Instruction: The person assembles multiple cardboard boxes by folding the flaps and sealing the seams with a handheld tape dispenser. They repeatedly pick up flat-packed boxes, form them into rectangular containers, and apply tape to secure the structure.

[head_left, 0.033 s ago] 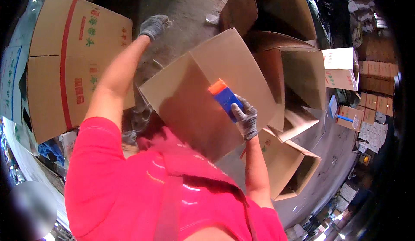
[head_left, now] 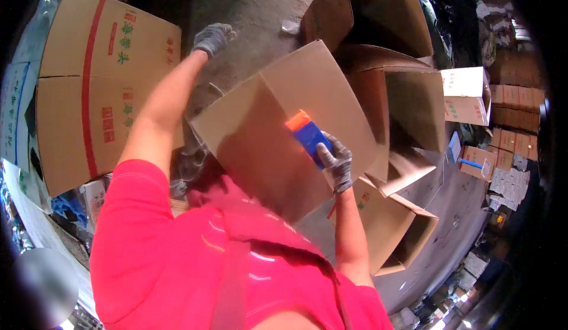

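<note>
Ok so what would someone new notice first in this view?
Probably the bright red short-sleeved shirt filling the lower middle. Next would likely be the blue and orange oblong object in the grey-gloved right hand, seen against the plain brown cardboard box at centre. A large red-striped brown cardboard carton looms at left.

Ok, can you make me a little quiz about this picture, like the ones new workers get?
1. Fill in: The left hand and the right hand both wear gray ____.
2. Which hand holds the blue-and-orange object? A: left; B: right; C: neither.
3. True or false: The big carton at the picture's left has a yellow stripe.

Key: 1. gloves; 2. B; 3. False, its stripe is red.
</note>
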Tool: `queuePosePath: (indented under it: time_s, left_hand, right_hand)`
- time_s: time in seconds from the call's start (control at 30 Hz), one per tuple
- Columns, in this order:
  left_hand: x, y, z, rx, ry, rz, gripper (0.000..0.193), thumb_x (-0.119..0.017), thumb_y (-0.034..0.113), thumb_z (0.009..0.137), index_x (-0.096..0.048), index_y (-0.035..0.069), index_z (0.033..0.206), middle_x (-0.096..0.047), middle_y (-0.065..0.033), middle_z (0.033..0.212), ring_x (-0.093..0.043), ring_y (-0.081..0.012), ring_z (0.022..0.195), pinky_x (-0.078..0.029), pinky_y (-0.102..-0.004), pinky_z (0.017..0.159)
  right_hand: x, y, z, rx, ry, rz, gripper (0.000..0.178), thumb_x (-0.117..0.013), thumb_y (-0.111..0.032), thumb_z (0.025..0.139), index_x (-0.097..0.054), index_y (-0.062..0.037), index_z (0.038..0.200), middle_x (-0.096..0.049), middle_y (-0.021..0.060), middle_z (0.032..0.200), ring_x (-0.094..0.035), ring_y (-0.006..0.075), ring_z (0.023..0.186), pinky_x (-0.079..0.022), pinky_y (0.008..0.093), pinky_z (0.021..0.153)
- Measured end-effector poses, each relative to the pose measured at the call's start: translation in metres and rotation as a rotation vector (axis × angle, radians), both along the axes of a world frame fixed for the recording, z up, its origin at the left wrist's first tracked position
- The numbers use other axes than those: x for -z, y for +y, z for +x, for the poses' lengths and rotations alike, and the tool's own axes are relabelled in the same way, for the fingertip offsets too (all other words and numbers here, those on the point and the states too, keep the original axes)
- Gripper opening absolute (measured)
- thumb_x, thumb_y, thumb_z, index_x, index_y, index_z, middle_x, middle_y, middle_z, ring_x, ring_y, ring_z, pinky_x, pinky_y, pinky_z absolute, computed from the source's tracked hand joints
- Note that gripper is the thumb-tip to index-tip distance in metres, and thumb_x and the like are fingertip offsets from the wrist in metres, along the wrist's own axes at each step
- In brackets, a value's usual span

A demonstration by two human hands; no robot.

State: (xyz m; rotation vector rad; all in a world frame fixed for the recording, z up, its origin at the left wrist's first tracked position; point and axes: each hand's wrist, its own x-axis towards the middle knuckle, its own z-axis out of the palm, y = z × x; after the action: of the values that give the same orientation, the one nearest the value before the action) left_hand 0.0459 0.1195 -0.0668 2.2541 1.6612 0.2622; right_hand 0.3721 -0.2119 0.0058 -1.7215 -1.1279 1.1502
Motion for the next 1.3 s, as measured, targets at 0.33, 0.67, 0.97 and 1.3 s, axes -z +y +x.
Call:
queuePosePath:
  time_s: [0.33, 0.67, 0.97, 1.3]
  left_hand:
    - [0.083, -0.057, 0.071, 0.200, 0.321, -0.547, 0.037, -0.053, 0.042, 0.084, -0.062, 0.027, 0.116, -0.061, -0.0051, 0.121, -0.059, -0.0289, 0.109, -0.047, -0.0444, 0.091]
    - [0.048, -0.054, 0.077, 0.164, -0.022, -0.398, 0.051, -0.047, 0.042, 0.091, -0.040, 0.020, 0.137, -0.059, -0.0163, 0.119, -0.058, -0.0345, 0.107, -0.046, -0.0462, 0.089]
    - [0.008, -0.092, 0.123, -0.026, -0.015, -0.355, 0.056, -0.029, 0.053, 0.092, -0.059, 0.009, 0.110, -0.061, -0.0217, 0.110, -0.057, -0.0397, 0.103, -0.043, -0.0493, 0.088]
    - [0.017, -0.095, 0.118, -0.039, 0.018, -0.293, 0.058, -0.025, 0.054, 0.094, -0.056, 0.010, 0.117, -0.058, -0.0179, 0.117, -0.054, -0.0404, 0.106, -0.043, -0.0476, 0.090]
  right_hand:
    - [0.005, 0.001, -0.001, -0.001, -0.006, -0.135, 0.044, -0.068, -0.028, 0.083, -0.061, 0.0011, 0.115, -0.065, 0.0053, 0.096, -0.059, 0.0112, 0.087, -0.049, 0.0265, 0.077]
    - [-0.008, 0.006, -0.008, 0.058, 0.132, -0.135, 0.046, -0.071, -0.022, 0.082, -0.058, 0.0021, 0.119, -0.064, 0.0030, 0.097, -0.057, 0.0092, 0.082, -0.049, 0.0245, 0.071]
    - [-0.018, -0.010, 0.007, 0.081, 0.267, -0.241, 0.043, -0.070, -0.019, 0.083, -0.059, -0.0006, 0.120, -0.064, 0.0027, 0.099, -0.059, 0.0109, 0.087, -0.049, 0.0259, 0.076]
    - [-0.084, -0.252, 0.149, 0.086, -0.364, -0.499, 0.038, -0.068, -0.031, 0.078, -0.067, -0.0012, 0.101, -0.068, 0.0077, 0.083, -0.063, 0.0145, 0.074, -0.050, 0.0293, 0.069]
